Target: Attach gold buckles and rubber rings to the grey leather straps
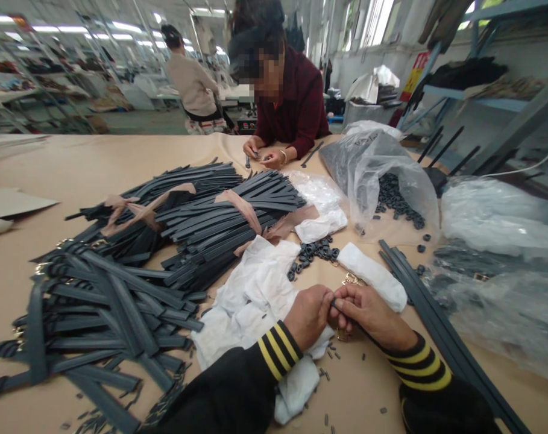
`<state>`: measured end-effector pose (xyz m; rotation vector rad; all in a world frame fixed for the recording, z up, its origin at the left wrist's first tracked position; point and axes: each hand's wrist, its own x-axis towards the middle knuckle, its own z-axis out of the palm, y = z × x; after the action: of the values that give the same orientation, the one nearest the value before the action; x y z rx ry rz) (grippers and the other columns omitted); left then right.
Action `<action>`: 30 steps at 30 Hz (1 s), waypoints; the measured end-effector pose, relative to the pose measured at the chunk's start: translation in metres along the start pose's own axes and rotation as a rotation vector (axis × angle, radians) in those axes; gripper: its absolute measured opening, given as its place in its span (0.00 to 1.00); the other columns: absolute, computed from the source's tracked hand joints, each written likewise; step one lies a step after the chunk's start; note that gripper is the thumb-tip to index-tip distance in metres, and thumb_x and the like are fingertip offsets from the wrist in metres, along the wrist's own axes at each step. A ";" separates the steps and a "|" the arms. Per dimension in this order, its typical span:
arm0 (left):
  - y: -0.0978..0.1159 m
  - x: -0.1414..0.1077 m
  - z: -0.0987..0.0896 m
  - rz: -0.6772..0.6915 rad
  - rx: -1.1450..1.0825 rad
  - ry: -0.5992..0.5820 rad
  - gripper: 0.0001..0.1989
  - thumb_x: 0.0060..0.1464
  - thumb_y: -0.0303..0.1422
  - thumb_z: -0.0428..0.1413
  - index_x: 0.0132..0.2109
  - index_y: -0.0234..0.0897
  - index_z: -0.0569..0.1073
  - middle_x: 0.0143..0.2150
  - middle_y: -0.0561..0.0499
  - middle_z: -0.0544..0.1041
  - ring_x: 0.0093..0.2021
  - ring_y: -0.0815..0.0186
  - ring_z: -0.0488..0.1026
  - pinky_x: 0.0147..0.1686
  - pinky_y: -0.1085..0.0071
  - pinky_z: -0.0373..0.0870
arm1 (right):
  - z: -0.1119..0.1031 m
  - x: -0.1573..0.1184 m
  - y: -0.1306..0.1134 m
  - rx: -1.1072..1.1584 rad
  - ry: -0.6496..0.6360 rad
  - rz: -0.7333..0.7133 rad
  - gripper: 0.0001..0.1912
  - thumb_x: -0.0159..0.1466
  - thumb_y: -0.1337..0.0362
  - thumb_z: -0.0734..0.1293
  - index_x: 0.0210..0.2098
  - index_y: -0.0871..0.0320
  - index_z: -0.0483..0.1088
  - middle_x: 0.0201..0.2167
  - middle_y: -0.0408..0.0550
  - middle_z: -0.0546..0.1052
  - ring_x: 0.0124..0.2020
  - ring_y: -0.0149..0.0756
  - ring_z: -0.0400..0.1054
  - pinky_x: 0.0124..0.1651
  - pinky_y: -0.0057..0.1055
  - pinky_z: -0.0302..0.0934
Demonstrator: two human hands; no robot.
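Observation:
My left hand (308, 313) and my right hand (368, 310) meet at the fingertips near the table's front. Between them they pinch a small dark piece (334, 303), mostly hidden by the fingers. A gold-coloured buckle (351, 279) shows just behind my right hand. White cloth (251, 295) lies beside and beyond my left hand, and a rolled white cloth (373, 277) is behind my right. Small dark loops (310, 254) are piled beyond my hands. Long dark strips (430, 307) lie to the right of my right hand.
Bundled dark straps (233, 211) and loose buckled straps (115, 301) cover the left of the table (25, 175). An open plastic bag of loops (386, 181) stands at the right, near more plastic wrapping (500, 217). Across the table a person (296, 102) handles small pieces.

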<state>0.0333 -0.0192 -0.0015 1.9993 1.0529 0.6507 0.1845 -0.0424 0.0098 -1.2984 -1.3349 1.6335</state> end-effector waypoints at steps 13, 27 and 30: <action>-0.014 0.055 -0.027 -0.076 0.839 0.028 0.08 0.54 0.25 0.42 0.37 0.33 0.65 0.37 0.41 0.67 0.40 0.58 0.64 0.35 0.65 0.63 | -0.007 0.004 0.001 -0.251 0.186 -0.042 0.10 0.60 0.60 0.57 0.28 0.60 0.64 0.15 0.37 0.63 0.14 0.23 0.52 0.16 0.22 0.44; -0.003 0.019 -0.026 -0.409 -0.976 0.042 0.13 0.42 0.35 0.59 0.28 0.31 0.63 0.23 0.53 0.71 0.20 0.77 0.65 0.21 0.81 0.63 | 0.006 -0.003 -0.014 -0.350 0.274 -0.173 0.09 0.59 0.65 0.56 0.26 0.60 0.64 0.18 0.40 0.68 0.18 0.26 0.58 0.22 0.23 0.52; -0.007 0.015 -0.023 -0.490 -1.168 0.072 0.13 0.40 0.33 0.61 0.28 0.30 0.65 0.22 0.52 0.72 0.20 0.78 0.67 0.23 0.83 0.65 | 0.007 -0.001 -0.014 -0.414 0.291 -0.175 0.10 0.60 0.64 0.56 0.26 0.60 0.65 0.15 0.39 0.65 0.18 0.27 0.58 0.23 0.24 0.52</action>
<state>0.0218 0.0052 0.0072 0.6886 0.8334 0.7973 0.1765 -0.0419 0.0233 -1.5353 -1.5998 1.0344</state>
